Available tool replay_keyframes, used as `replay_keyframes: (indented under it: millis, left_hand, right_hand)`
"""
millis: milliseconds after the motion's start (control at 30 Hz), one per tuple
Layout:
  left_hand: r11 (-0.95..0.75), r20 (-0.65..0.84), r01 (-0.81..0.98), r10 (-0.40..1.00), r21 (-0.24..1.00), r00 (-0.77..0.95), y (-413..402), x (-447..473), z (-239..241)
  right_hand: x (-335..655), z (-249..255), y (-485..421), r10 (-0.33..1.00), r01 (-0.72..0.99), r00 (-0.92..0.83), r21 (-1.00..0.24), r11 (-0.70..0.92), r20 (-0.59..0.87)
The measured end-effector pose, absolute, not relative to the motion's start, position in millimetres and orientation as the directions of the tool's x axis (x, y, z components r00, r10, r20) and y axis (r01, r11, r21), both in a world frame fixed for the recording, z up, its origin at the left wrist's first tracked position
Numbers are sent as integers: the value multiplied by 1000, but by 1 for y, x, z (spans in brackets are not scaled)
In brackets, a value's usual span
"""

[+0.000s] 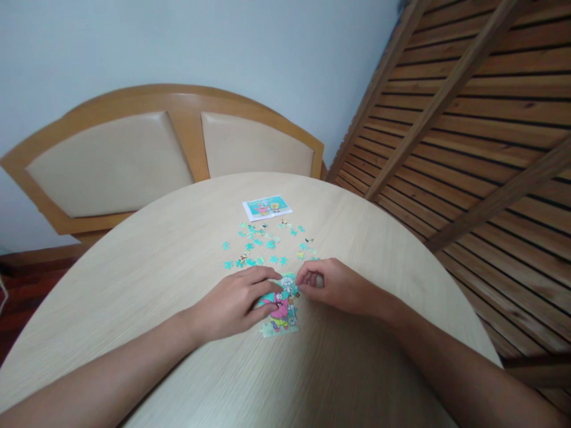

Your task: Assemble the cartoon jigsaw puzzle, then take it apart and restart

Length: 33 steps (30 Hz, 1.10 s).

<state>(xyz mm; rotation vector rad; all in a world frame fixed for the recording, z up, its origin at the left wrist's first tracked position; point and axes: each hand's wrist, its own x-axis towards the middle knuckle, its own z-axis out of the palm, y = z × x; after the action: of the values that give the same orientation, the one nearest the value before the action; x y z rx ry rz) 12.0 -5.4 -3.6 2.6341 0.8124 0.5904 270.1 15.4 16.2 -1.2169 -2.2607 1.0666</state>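
Note:
A partly joined cartoon jigsaw (282,309) lies on the round pale wooden table (178,249) in front of me. My left hand (234,303) rests flat on the jigsaw's left side, fingers stretched out across it. My right hand (332,285) sits at the jigsaw's upper right edge with fingers curled in a pinch; what it holds is too small to make out. Several loose turquoise pieces (267,246) are scattered just beyond both hands. A small reference picture card (266,207) lies farther back.
A wooden bench back with two beige padded panels (134,160) stands behind the table against a pale blue wall. A slatted wooden wall (482,137) with diagonal beams runs along the right, close to the table's edge.

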Motion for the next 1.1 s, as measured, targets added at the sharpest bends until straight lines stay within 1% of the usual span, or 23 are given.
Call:
replay_keyframes:
  millis: [200,533,700,867,1100]
  left_hand:
    - [-781,270,469,596,411,756,-6,13,-2]
    - [-783,289,461,596,418,749,-6,12,-3]
    - [-782,290,457,596,424,749,-6,12,-2]
    - [-777,270,505,613,376,743,-6,12,-5]
    - [-777,274,507,615,373,740,-5,12,-5]
  right_hand:
    - [274,16,17,819,576,-574,-720,387,-19]
    - [273,12,20,820,595,-572,-685,420,6]
    - [273,15,19,841,609,-542,-685,399,7]
    - [272,17,17,800,578,-599,-702,417,-18]
    - [270,19,13,756,531,-653,-738,417,-43]
